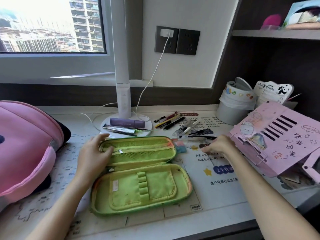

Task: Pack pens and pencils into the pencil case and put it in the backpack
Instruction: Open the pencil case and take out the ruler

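while left hand (pixel 94 153) holds it, pencil case (pixel 155 184) gapes.

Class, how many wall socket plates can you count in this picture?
2, side by side on the white wall. The left socket plate holds a white plug; the right socket plate has nothing plugged in. None seems hidden.

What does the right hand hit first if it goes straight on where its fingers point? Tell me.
Likely the pink-and-blue eraser beside the green pencil case: the right hand points left toward it. Depth is unclear; it may pass above.
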Motion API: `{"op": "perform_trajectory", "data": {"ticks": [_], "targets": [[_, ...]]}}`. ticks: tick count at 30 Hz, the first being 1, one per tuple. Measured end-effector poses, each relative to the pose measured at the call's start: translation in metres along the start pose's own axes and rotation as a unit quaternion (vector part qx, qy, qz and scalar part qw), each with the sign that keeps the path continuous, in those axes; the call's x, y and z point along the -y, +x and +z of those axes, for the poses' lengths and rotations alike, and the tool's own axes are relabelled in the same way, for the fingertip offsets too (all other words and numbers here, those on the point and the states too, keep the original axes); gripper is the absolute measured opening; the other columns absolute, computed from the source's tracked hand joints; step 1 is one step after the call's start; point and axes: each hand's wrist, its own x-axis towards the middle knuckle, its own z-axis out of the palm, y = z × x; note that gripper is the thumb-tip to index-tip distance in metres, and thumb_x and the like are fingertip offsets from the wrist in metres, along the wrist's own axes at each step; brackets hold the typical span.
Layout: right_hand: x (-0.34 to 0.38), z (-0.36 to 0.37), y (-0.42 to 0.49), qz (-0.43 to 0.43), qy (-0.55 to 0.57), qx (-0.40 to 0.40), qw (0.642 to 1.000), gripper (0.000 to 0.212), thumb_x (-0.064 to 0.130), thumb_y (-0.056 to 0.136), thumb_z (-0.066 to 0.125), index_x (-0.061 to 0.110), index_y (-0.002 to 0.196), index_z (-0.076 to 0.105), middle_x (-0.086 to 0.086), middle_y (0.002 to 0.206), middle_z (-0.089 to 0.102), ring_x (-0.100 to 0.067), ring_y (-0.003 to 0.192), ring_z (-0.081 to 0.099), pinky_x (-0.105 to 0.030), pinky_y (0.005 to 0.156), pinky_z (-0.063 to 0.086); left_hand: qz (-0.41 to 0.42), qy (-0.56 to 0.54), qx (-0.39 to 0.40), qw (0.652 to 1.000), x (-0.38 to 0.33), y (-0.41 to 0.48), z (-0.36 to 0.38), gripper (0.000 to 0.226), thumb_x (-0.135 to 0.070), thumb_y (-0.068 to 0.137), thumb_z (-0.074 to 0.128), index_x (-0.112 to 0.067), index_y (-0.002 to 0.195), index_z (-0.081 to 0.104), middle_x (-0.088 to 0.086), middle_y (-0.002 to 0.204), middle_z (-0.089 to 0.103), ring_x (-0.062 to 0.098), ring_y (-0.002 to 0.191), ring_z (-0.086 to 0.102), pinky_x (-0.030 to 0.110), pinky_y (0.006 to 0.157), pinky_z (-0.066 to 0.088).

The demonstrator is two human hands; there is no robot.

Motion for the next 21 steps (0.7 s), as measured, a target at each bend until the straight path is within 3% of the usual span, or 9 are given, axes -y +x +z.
{"op": "perform_trajectory", "data": {"ticks": [3, 6, 9, 12, 15, 16, 18, 21], "targets": [[0.000, -0.006, -0.007, -0.010, 0.054, 0.016, 0.998, 0.065, 0.026, 0.054, 0.089, 0.001, 0.107, 0.061, -0.015, 0.113, 0.065, -0.030, 0.099, 0.062, -0.040, 0.087, 0.052, 0.006, 0.002, -0.026, 1.000, -0.002, -0.002, -0.002, 0.031, -0.010, 0.077, 0.067, -0.015, 0.107, 0.063, 0.009, 0.105, 0.064, 0.025, 0.096, 0.060, 0.036, 0.080, 0.044], [-0.004, -0.010, -0.011, 0.002, 0.112, 0.012, 0.994, 0.063, 0.008, 0.062, 0.085, -0.003, 0.116, 0.053, -0.017, 0.113, 0.062, -0.029, 0.098, 0.058, -0.038, 0.088, 0.049, 0.022, -0.006, -0.039, 0.999, -0.004, -0.005, -0.003, 0.029, -0.008, 0.078, 0.066, -0.013, 0.106, 0.064, 0.009, 0.104, 0.064, 0.026, 0.093, 0.060, 0.038, 0.079, 0.046], [-0.012, -0.003, -0.015, 0.001, 0.157, -0.008, 0.987, 0.042, 0.004, 0.066, 0.082, 0.002, 0.101, 0.060, -0.011, 0.087, 0.063, -0.025, 0.085, 0.058, -0.034, 0.077, 0.048, 0.048, 0.002, -0.063, 0.997, -0.009, -0.007, -0.007, 0.026, -0.005, 0.078, 0.063, -0.011, 0.104, 0.064, 0.009, 0.099, 0.064, 0.029, 0.090, 0.059, 0.044, 0.078, 0.050], [-0.019, 0.004, -0.017, -0.005, 0.176, -0.024, 0.984, 0.036, 0.001, 0.067, 0.079, 0.001, 0.097, 0.060, -0.012, 0.085, 0.066, -0.029, 0.082, 0.063, -0.038, 0.076, 0.053, 0.087, 0.006, -0.062, 0.994, -0.016, -0.013, -0.011, 0.022, -0.002, 0.077, 0.064, -0.011, 0.097, 0.066, 0.007, 0.092, 0.065, 0.029, 0.084, 0.060, 0.044, 0.076, 0.051], [-0.024, 0.007, -0.021, -0.008, 0.151, -0.041, 0.988, 0.022, 0.003, 0.072, 0.070, 0.001, 0.093, 0.062, -0.010, 0.076, 0.066, -0.026, 0.067, 0.062, -0.035, 0.065, 0.052, 0.151, 0.008, 0.065, 0.986, -0.026, -0.027, -0.018, 0.017, -0.017, 0.077, 0.069, -0.026, 0.090, 0.065, -0.007, 0.085, 0.063, 0.014, 0.078, 0.060, 0.028, 0.066, 0.048], [-0.025, 0.006, -0.026, -0.024, 0.131, -0.060, 0.989, 0.015, 0.006, 0.076, 0.065, 0.004, 0.090, 0.063, -0.009, 0.075, 0.067, -0.026, 0.066, 0.063, -0.035, 0.065, 0.052, 0.190, 0.029, 0.132, 0.973, -0.027, -0.034, -0.021, 0.013, -0.033, 0.077, 0.067, -0.032, 0.090, 0.065, -0.012, 0.085, 0.062, 0.010, 0.078, 0.059, 0.026, 0.065, 0.047], [-0.024, 0.003, -0.041, -0.103, 0.131, -0.093, 0.982, 0.009, 0.014, 0.086, 0.055, 0.010, 0.080, 0.061, -0.009, 0.078, 0.068, -0.028, 0.070, 0.063, -0.036, 0.067, 0.052, 0.273, 0.113, 0.236, 0.926, -0.028, -0.047, -0.026, 0.032, -0.061, 0.072, 0.055, -0.038, 0.091, 0.067, -0.015, 0.089, 0.062, 0.009, 0.082, 0.058, 0.029, 0.067, 0.051], [-0.016, -0.004, -0.093, -0.246, 0.256, 0.015, 0.935, 0.021, 0.012, 0.096, 0.045, 0.013, 0.079, 0.058, -0.007, 0.071, 0.064, -0.018, 0.059, 0.056, -0.029, 0.053, 0.047, 0.362, 0.207, 0.272, 0.867, -0.023, -0.056, -0.026, 0.040, -0.065, 0.066, 0.053, -0.041, 0.095, 0.066, -0.016, 0.095, 0.064, 0.014, 0.088, 0.057, 0.029, 0.071, 0.053]]}}
